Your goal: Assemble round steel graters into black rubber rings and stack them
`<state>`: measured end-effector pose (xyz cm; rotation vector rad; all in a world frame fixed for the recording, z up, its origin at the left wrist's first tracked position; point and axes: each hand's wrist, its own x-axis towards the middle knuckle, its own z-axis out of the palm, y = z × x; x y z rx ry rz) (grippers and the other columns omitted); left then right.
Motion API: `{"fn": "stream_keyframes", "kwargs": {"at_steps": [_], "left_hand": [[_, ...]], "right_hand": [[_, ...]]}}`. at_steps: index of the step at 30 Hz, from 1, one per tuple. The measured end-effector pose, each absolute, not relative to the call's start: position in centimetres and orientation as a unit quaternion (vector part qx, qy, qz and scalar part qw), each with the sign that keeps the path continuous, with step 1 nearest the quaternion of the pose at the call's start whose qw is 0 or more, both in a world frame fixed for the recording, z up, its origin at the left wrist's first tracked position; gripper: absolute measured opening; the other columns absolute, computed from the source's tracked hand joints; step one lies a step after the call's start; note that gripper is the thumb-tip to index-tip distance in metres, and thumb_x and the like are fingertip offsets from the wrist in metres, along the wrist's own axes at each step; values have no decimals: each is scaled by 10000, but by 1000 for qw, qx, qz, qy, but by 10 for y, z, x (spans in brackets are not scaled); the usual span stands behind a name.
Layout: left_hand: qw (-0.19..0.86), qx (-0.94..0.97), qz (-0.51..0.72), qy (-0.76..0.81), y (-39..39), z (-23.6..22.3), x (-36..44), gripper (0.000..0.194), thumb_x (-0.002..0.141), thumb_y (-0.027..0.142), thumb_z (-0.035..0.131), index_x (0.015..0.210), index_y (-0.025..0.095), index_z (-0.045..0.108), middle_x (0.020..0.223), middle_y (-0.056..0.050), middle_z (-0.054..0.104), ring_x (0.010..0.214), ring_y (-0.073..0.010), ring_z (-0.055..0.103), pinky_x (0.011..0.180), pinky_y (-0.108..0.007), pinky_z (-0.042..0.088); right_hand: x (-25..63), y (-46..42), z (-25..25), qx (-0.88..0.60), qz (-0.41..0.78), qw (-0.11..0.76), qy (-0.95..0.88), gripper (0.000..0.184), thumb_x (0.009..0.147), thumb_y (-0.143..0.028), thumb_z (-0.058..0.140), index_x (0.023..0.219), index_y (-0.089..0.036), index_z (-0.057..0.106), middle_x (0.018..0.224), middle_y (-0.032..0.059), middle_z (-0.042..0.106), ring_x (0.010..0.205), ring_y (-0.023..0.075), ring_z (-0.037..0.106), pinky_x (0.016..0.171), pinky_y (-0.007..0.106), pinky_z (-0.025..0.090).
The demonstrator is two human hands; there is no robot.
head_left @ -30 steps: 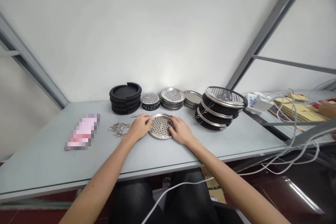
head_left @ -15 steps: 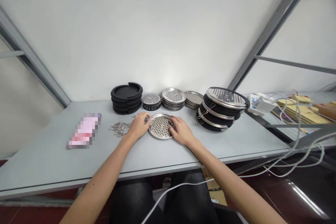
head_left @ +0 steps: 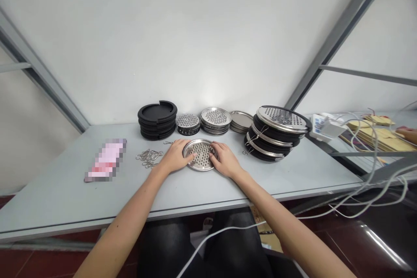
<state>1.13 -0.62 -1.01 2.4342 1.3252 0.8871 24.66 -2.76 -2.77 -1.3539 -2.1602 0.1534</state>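
A round metal grater plate [head_left: 201,160] with a raised rim and rows of holes lies in front of me on the table. My left hand [head_left: 176,156] is closed on its left edge, thumb over the holed face. On the opposite edge my right hand [head_left: 225,159] grips the rim, its thumb also on top. The fingers' undersides are hidden. Left of my left hand lies a loose pile of bent wire clips [head_left: 148,157], with one clip [head_left: 168,142] apart behind that hand.
Along the wall stand stacked black rings [head_left: 157,115], small perforated discs [head_left: 188,122], rimmed grater plates [head_left: 215,118] and plain metal discs [head_left: 241,120]. Assembled black-and-metal graters [head_left: 276,132] lean to the right. Left lies a blurred pink item [head_left: 106,160]; white cables [head_left: 374,173] hang at right.
My left hand has shifted right onto the grater plate, its thumb now over the face. My right hand stays on the right edge. The view has tilted slightly.
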Motion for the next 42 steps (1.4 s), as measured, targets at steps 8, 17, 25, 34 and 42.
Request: {"fn": "stream_keyframes", "kwargs": {"at_steps": [8,17,25,34,42], "left_hand": [[83,833,292,462,-3,-13,9,396,852,470,607,1088,159,672,1213,-128,585,1177,-285,514,1047,-447,405],[75,839,286,457,-3,-12,5,310,838,466,629,930,199,756,1173,-110,619,1170,-286,521,1045,-455,415],[85,834,281,468,-4,-12,5,346,859,475,601,970,187,758,1168,-122,620,1166,-284,529,1050,-450,413],[76,832,276,476,-4,-13,6,319,880,441,573,973,200,760,1184,-113,622,1178,-283,523,1050,-459,412],[72,833,280,471,-3,-10,4,323,867,421,589,1032,188,740,1185,-122,620,1162,-287,535,1032,-443,426]], "right_hand": [[247,-26,-30,-517,50,290,-804,369,917,-293,467,1217,-108,576,1314,163,559,1221,259,485,1072,413,381],[248,-26,-30,-518,51,291,-803,353,921,-299,463,1200,-125,592,1311,159,557,1222,261,486,1062,419,392],[247,-26,-29,-516,56,292,-804,350,920,-298,467,1194,-118,587,1299,161,563,1209,257,493,1061,408,390],[248,-25,-31,-516,58,294,-802,338,920,-301,468,1184,-129,589,1296,155,566,1196,255,506,1049,410,397],[249,-25,-30,-517,69,295,-801,340,917,-294,471,1188,-122,581,1288,155,570,1193,255,513,1051,404,397]]}}
